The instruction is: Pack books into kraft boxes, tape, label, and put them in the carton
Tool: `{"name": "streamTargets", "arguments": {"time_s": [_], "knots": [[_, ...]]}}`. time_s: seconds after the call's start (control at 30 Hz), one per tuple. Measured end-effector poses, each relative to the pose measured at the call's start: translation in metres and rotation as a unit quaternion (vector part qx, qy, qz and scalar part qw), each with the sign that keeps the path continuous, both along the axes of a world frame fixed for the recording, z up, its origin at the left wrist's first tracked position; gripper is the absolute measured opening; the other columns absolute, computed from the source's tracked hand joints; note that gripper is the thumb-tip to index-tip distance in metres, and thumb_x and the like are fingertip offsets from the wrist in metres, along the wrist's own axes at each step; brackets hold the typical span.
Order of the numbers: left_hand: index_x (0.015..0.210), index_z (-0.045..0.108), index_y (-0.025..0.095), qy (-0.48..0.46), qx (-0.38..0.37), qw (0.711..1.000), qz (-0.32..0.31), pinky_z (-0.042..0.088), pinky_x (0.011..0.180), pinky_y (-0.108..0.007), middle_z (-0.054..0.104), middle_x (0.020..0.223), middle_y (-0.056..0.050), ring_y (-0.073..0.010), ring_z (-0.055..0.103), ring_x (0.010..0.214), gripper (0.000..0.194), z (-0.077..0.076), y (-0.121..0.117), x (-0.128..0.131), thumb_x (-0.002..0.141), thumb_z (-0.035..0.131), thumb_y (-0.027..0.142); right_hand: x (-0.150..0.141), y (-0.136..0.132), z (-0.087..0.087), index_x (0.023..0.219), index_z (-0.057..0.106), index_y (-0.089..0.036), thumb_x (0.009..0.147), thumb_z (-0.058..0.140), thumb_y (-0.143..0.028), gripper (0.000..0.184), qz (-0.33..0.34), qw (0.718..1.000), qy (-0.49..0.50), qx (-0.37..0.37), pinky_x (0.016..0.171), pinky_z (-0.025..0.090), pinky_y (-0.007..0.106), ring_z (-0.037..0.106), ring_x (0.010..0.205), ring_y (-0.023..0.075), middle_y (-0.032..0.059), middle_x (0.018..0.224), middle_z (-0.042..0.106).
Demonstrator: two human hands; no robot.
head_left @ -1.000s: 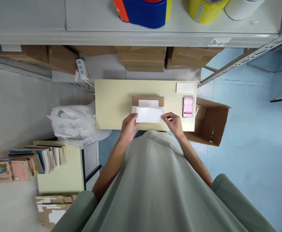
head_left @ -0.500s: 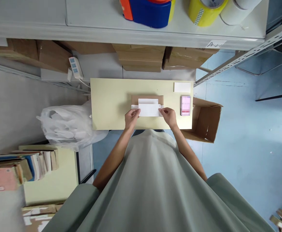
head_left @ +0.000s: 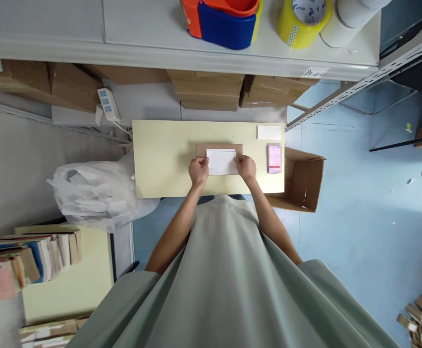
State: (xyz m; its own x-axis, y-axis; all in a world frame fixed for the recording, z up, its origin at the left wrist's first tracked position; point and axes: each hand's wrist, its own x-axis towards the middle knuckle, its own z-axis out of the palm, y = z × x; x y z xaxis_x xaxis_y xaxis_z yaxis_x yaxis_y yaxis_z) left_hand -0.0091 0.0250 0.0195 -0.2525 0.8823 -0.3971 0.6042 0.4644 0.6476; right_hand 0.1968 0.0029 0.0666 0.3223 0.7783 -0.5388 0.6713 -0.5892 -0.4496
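Note:
My left hand pinches the left edge of a white paper sheet. On the opposite edge, my right hand pinches the same sheet with thumb and fingers. Beneath the paper lies a flat brown cardboard piece, with its far strip showing. Both rest over the cream tabletop. Whether the sheet presses flat on the cardboard, I cannot tell. A pink-and-white printed stack lies to the right of my right hand, with a white card behind it.
An open cardboard box stands at the table's right end. On the left hangs a white plastic bag. A grey shelf crosses above the far side, bearing a tape roll and a blue-and-orange holder. Books stand lower left.
Both hands have slid the white sheet slightly away from me. It now covers most of the white paper underneath, and their edges nearly line up. The camera view has shifted a little.

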Motion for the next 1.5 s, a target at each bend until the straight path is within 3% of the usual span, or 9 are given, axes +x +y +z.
{"name": "streamTargets", "arguments": {"time_s": [0.53, 0.9, 1.07, 1.2, 1.3, 1.4, 1.5], "knots": [[0.104, 0.081, 0.02, 0.04, -0.027, 0.999, -0.011, 0.055, 0.098, -0.038, 0.083, 0.114, -0.013, -0.0285, 0.078, 0.108, 0.025, 0.011, 0.001, 0.008, 0.105, 0.063, 0.036, -0.013, 0.005, 0.014, 0.109, 0.077, -0.02, 0.116, 0.053, -0.036, 0.029, 0.01, 0.998, -0.05, -0.035, 0.092, 0.058, 0.04, 0.076, 0.116, 0.0348, 0.0167, 0.123, 0.081], [0.097, 0.073, 0.021, 0.1, -0.019, 0.994, -0.032, 0.056, 0.103, -0.041, 0.082, 0.111, -0.011, -0.0297, 0.077, 0.108, 0.013, 0.024, 0.004, 0.014, 0.102, 0.063, 0.029, -0.008, 0.006, 0.011, 0.101, 0.074, -0.023, 0.112, 0.061, -0.041, 0.025, -0.003, 0.998, -0.046, -0.035, 0.092, 0.058, 0.04, 0.076, 0.112, 0.0328, 0.0146, 0.119, 0.081], [0.115, 0.067, 0.018, 0.078, -0.011, 0.996, -0.028, 0.056, 0.106, -0.045, 0.079, 0.106, -0.013, -0.0309, 0.076, 0.107, 0.015, 0.025, 0.002, 0.009, 0.103, 0.065, 0.026, -0.001, -0.001, 0.005, 0.114, 0.073, -0.023, 0.113, 0.058, -0.042, 0.024, 0.002, 1.0, -0.018, -0.001, 0.094, 0.058, 0.037, 0.075, 0.109, 0.0286, 0.0112, 0.12, 0.081], [0.139, 0.061, 0.017, 0.062, 0.105, 0.985, -0.126, 0.051, 0.118, -0.047, 0.069, 0.141, -0.019, -0.0317, 0.067, 0.135, 0.033, 0.03, -0.002, 0.023, 0.107, 0.055, 0.022, -0.01, -0.005, -0.002, 0.143, 0.065, -0.016, 0.116, 0.044, -0.037, 0.04, 0.057, 0.992, -0.027, 0.109, 0.112, 0.055, 0.042, 0.068, 0.13, 0.03, 0.0195, 0.144, 0.071], [0.161, 0.051, 0.017, 0.037, 0.168, 0.954, -0.246, 0.036, 0.135, -0.049, 0.053, 0.168, -0.02, -0.0311, 0.045, 0.162, 0.051, 0.028, -0.008, 0.038, 0.116, 0.04, 0.038, -0.022, -0.012, -0.011, 0.168, 0.046, -0.012, 0.115, 0.034, -0.035, 0.059, 0.169, 0.971, -0.035, 0.167, 0.134, 0.037, 0.049, 0.042, 0.163, 0.0319, 0.0203, 0.174, 0.048], [0.176, 0.034, 0.012, 0.034, 0.16, 0.923, -0.347, 0.019, 0.142, -0.052, 0.031, 0.185, -0.018, -0.0307, 0.022, 0.175, 0.069, 0.018, -0.02, 0.038, 0.116, 0.031, 0.046, -0.029, -0.023, -0.024, 0.178, 0.027, -0.008, 0.113, 0.027, -0.032, 0.07, 0.282, 0.945, -0.034, 0.164, 0.144, 0.015, 0.051, 0.015, 0.176, 0.0275, 0.0141, 0.187, 0.028], [0.18, 0.024, 0.009, 0.062, 0.131, 0.905, -0.401, 0.009, 0.144, -0.054, 0.019, 0.188, -0.017, -0.0317, 0.013, 0.177, 0.08, 0.005, -0.031, 0.02, 0.113, 0.036, 0.05, -0.029, -0.033, -0.033, 0.179, 0.022, -0.002, 0.114, 0.026, -0.037, 0.074, 0.331, 0.93, -0.043, 0.156, 0.145, 0.008, 0.049, 0.005, 0.178, 0.0271, 0.0146, 0.189, 0.019]]}}
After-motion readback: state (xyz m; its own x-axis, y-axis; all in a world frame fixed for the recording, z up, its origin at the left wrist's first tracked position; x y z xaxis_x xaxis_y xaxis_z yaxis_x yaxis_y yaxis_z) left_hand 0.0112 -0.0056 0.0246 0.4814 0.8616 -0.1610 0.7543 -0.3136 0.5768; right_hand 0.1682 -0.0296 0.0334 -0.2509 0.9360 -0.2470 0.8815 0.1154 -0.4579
